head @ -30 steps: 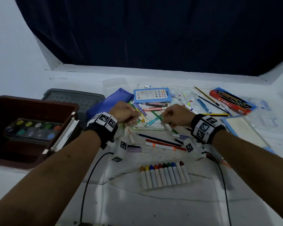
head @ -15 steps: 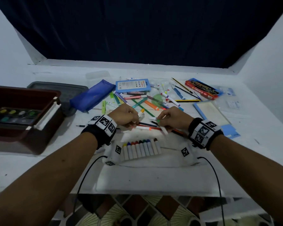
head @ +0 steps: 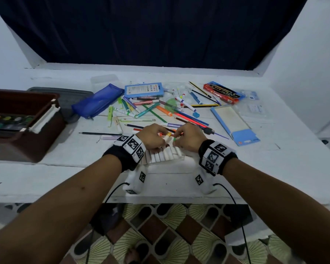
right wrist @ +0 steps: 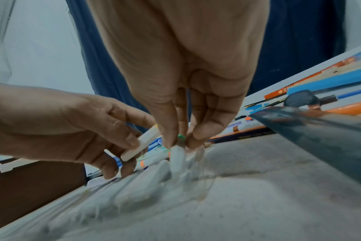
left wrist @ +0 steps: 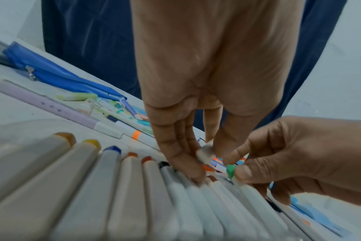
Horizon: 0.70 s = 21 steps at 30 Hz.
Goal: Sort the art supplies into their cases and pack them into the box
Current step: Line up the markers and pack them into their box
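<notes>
Compared with half a second ago, my hands have pulled in toward the table's near edge and now sit right over the row of white markers (head: 163,156), hiding the row's far ends; earlier they worked just beyond it, among the loose pens. The view has also tipped down, so more patterned floor (head: 160,235) shows below the table (head: 46,180).

My left hand (head: 152,137) is knuckles-up, fingers curled down, pinching a yellow-tipped white marker (head: 167,137) that tilts across the row's far end; from the right wrist view it lies between thumb and fingers. My right hand (head: 189,139) mirrors it, thumb and fingertips narrowed around a green-capped marker (left wrist: 230,170), whose body points down into the row beside the other markers. The two hands are almost touching.

The loose pens and pencils (head: 160,111) lie scattered beyond my hands. The blue pencil pouch (head: 97,101) lies to their left. The brown box (head: 27,138) stands at the far left of the table with a paint palette (head: 8,121) inside.
</notes>
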Tool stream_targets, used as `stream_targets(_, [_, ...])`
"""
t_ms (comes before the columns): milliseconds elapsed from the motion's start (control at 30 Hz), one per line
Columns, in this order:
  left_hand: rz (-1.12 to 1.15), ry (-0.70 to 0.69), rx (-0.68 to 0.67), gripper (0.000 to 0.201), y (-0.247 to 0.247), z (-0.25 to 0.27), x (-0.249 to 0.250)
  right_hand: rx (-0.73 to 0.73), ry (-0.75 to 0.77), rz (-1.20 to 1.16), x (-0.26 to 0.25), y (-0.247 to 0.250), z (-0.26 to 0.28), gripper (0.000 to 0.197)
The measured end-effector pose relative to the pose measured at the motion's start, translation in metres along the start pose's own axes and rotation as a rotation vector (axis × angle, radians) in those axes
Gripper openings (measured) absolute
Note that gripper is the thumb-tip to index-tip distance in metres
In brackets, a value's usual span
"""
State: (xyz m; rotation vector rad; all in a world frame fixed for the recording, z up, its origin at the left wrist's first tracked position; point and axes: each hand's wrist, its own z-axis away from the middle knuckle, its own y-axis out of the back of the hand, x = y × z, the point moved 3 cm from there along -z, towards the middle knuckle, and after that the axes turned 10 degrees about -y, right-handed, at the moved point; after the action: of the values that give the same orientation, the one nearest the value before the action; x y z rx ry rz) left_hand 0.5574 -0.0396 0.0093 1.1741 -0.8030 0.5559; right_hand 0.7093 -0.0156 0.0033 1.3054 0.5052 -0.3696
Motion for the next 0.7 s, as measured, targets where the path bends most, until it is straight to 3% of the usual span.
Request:
stream_targets(133, [-0.188,0.005,0.016,0.03,-0.003,0.0,0.008,0.034,-0.008,0.018,0.005,0.004,0.001,0.014])
stream_targets(333, [-0.172,0.009,0.005,0.046,-0.017,-0.01,0.007,-0.023,-0.034,-0.034,0.017,-0.003,0.0,0.013])
stream_targets(533, [-0.157,0.064,0.062,0.039,-0.022,-0.014,0.004,-0.028,-0.045,-0.095,0.02,-0.004,0.002,0.004])
stream_targets(700, [-0.094,0.101,0.08,0.033,-0.02,-0.016,0.002,-0.055,-0.081,-0.175,0.026,-0.005,0.002,0.014])
